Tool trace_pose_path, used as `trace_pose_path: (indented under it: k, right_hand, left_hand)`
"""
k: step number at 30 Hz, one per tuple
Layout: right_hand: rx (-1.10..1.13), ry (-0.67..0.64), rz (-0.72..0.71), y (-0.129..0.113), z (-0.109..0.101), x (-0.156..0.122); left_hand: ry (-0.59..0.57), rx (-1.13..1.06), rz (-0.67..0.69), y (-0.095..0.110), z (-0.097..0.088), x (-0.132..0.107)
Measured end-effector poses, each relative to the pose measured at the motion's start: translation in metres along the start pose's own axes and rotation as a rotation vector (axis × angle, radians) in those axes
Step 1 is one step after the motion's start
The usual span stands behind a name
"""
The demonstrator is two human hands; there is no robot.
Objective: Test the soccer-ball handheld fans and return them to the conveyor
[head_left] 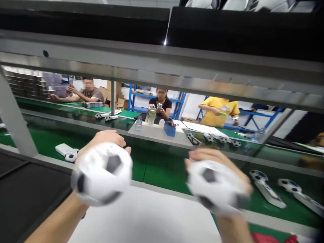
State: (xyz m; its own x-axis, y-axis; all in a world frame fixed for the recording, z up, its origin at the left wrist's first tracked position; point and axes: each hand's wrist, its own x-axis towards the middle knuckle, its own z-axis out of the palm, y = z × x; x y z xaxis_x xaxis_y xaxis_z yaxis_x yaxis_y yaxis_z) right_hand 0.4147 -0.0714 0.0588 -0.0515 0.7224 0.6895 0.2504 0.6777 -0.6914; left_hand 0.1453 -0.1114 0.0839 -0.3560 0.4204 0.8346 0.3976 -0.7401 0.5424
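Note:
My left hand (108,136) is closed, fingers curled away from me, and a white-and-black soccer-ball-shaped piece (102,173) sits against it, covering the wrist. My right hand (215,155) is also closed, with a similar soccer-ball-shaped piece (217,187) at its back. Both are blurred by motion, and what lies inside the fingers is hidden. The hands are raised apart over a white sheet (146,219). Right of my right hand, soccer-ball-headed devices with white handles (268,189) lie on the green belt (141,165); another such device (67,152) lies beyond my left hand.
A black tray (30,195) stands at left. A shelf beam (162,64) crosses overhead, with a post (17,114) at left. Across the belt are several people, a white board (162,135), a bottle (138,124) and a blue box (169,129). Something red (264,238) lies lower right.

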Motion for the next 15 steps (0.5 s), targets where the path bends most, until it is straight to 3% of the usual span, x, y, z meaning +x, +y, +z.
trace_pose_path:
  k: [2,4,6,9,12,15]
  right_hand:
    - [-0.144,-0.031,-0.107,0.012,0.01,0.009]
    - [-0.252,-0.088,-0.147,0.026,0.022,0.016]
    - [-0.254,-0.114,-0.086,0.042,0.032,0.018]
    - [-0.183,-0.106,0.087,0.068,0.046,0.015]
    - [-0.143,-0.074,0.286,0.098,0.058,0.009]
    - [-0.19,-0.074,0.415,0.129,0.066,0.0]
  left_hand:
    - [-0.09,0.115,0.182,-0.017,0.002,-0.002]
    - [-0.236,0.167,0.186,-0.038,0.007,-0.004]
    - [-0.396,0.175,-0.016,-0.06,0.014,-0.008]
    - [-0.526,0.112,-0.375,-0.094,0.023,-0.018]
    - [-0.6,0.13,-0.53,-0.13,0.027,-0.031]
    - [-0.652,0.207,-0.593,-0.16,0.029,-0.044]
